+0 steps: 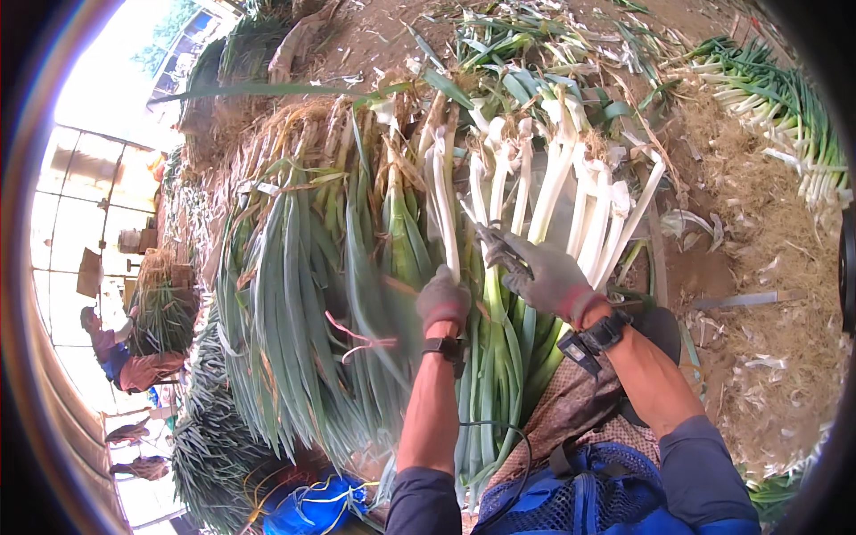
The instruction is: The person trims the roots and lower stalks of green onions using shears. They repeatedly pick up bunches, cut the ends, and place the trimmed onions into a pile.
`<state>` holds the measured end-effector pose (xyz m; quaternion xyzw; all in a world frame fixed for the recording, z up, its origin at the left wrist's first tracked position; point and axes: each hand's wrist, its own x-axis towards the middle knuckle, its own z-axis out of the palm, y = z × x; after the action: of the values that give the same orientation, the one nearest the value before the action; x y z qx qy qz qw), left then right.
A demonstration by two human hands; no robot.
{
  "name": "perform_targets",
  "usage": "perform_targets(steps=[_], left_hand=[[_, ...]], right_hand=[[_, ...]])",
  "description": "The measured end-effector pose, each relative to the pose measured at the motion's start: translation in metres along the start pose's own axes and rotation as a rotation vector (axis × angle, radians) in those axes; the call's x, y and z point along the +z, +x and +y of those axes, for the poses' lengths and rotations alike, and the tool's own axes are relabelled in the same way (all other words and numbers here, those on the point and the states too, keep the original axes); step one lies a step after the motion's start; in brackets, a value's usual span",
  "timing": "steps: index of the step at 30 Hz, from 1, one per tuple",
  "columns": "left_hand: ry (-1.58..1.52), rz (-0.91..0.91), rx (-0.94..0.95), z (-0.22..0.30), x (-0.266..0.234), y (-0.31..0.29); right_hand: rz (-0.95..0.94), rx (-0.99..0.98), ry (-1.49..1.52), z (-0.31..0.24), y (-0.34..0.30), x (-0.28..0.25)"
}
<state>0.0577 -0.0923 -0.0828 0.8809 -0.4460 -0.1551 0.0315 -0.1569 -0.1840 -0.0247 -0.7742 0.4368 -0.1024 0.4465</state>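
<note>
My left hand (444, 301), in a grey glove with a reddish cuff, is closed around the white shank of a long green onion (443, 201). To its right, my gloved right hand (551, 278) reaches over several green onions with bare white shanks (555, 192). Its dark fingers are drawn together, pointing left; whether a small tool sits in them I cannot make out. Left of my hands lies a thick pile of green onions (290, 312) with roots and dry outer skins still on. Green leaves (490, 383) of the white-shanked ones run down toward my lap.
Peeled green onions (776, 111) lie in a row at the far right. Root and skin scraps (758, 357) cover the ground there, beside a flat metal strip (747, 300). At the left another person (120, 348) sits by an onion stack (160, 308). A blue bundle (312, 508) lies lower left.
</note>
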Motion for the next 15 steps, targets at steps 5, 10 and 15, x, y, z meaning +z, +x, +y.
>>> perform_targets(steps=[5, 10, 15], left_hand=[[-0.063, -0.010, 0.041, -0.004, -0.003, -0.027], [-0.066, -0.052, 0.000, -0.011, 0.001, -0.062], [-0.041, -0.034, 0.001, -0.013, 0.002, -0.070]], right_hand=[[0.076, 0.011, -0.052, -0.010, 0.033, 0.006], [-0.022, 0.017, -0.084, -0.016, 0.049, 0.006], [-0.079, 0.079, -0.128, -0.020, 0.051, 0.015]])
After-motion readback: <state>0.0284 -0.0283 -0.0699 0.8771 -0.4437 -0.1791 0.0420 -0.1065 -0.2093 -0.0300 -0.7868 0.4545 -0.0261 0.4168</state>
